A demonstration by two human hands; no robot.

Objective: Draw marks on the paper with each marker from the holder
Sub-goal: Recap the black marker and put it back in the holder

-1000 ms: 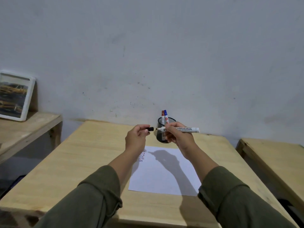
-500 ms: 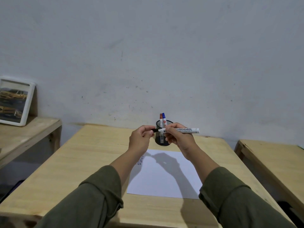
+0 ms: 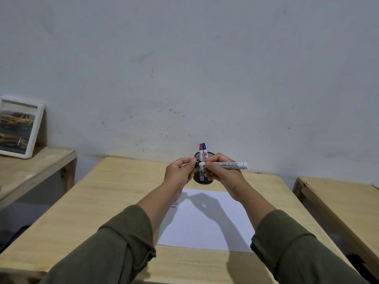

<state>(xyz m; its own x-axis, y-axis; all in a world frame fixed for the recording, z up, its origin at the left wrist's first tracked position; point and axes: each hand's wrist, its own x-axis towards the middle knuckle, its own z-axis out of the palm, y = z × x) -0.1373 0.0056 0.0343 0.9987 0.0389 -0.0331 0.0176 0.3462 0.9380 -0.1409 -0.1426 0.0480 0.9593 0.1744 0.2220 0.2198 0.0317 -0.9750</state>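
My right hand (image 3: 223,174) holds a white marker (image 3: 227,164) level above the table, its tip end pointing left. My left hand (image 3: 179,173) pinches the marker's black cap (image 3: 197,163), which sits against or on the tip. Behind both hands stands a black mesh holder (image 3: 202,178) with a red-capped marker (image 3: 200,149) and a blue-capped marker (image 3: 204,148) upright in it. A white sheet of paper (image 3: 207,224) lies on the wooden table (image 3: 106,201) below my hands. It carries small rows of black marks (image 3: 174,203) at its left edge, partly hidden by my left forearm.
A framed picture (image 3: 17,128) leans on the wall on a lower wooden shelf (image 3: 30,171) at the left. Another wooden surface (image 3: 344,203) stands at the right, across a gap. The grey wall rises just behind the holder.
My hands have come together: the cap in my left hand was apart from the marker's bare tip, and it now meets the tip. The view has shifted slightly.
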